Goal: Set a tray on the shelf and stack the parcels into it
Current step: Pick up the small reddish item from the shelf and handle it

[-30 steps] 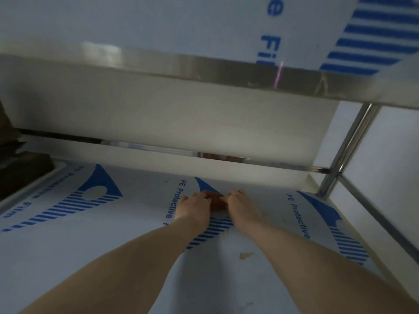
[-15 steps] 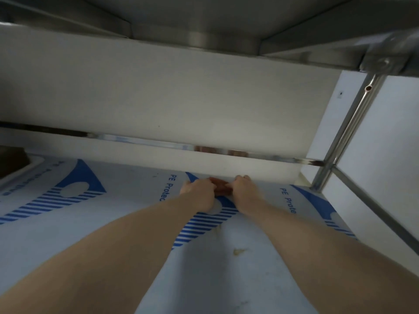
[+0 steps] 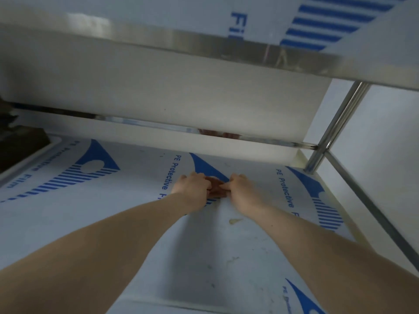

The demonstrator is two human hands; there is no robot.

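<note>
steel post (image 3: 335, 125), yellowish stain (image 3: 234, 221)

Single head view, looking forward-down along forearms onto film-covered shelf (image 3: 113, 223), close.

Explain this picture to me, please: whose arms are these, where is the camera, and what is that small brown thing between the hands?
There is no machine here. A person wears a wide-angle camera on the head, so you look forward and down along their two bare arms.

The left hand and the right hand reach onto a metal shelf still covered in white protective film with blue print. Another shelf hangs above, and a shiny post stands at the far right corner.

Both hands pinch a small brown object between them, close to the film. It is too small and too covered by the fingers to say what it is. At the far left edge sits something dark, also unclear.
</note>
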